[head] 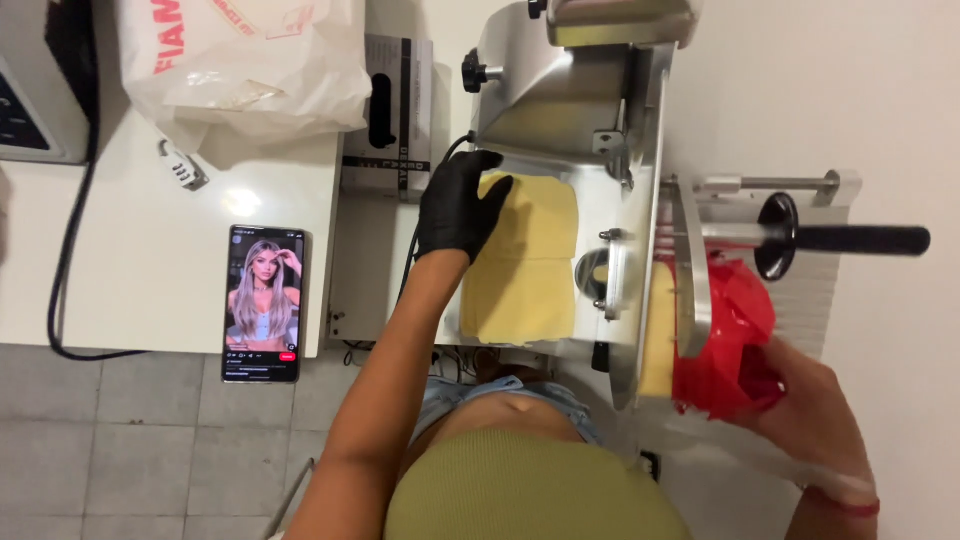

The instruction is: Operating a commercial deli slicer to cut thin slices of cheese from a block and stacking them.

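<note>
1. Resting flat on the cheese slices (525,260), the left hand (458,207) wears a black glove; its fingers are spread and lie on the upper left corner of the topmost slice.
2. Those pale yellow slices lie stacked on the receiving tray of the meat slicer (590,130), their long axis running from the person's body away toward the machine's steel housing.
3. The right hand (815,405), bare, grips the red plastic wrap (735,340) bunched around a cheese block (657,345); its fingers curl about the wrap, so it is closed on it.
4. The block sits on the slicer's carriage, to the right of the blade guard, its cut face pressed toward the blade side; its long axis also runs toward and away from the person.
5. A black pusher handle (860,240) points to the right, above the red wrap, on a steel rod.
6. The upright steel blade plate stands between the block and the sliced stack, separating the two hands.
7. Left of the slicer, a black-and-grey box (392,110) stands on end just beside the gloved hand.
8. Farther left on the white counter (150,260) lies a smartphone (264,303) with its screen lit, near the counter's edge.
9. A white plastic bag (245,60) with red print sits at the back, and a black cable (68,250) loops down the counter's left side.
</note>
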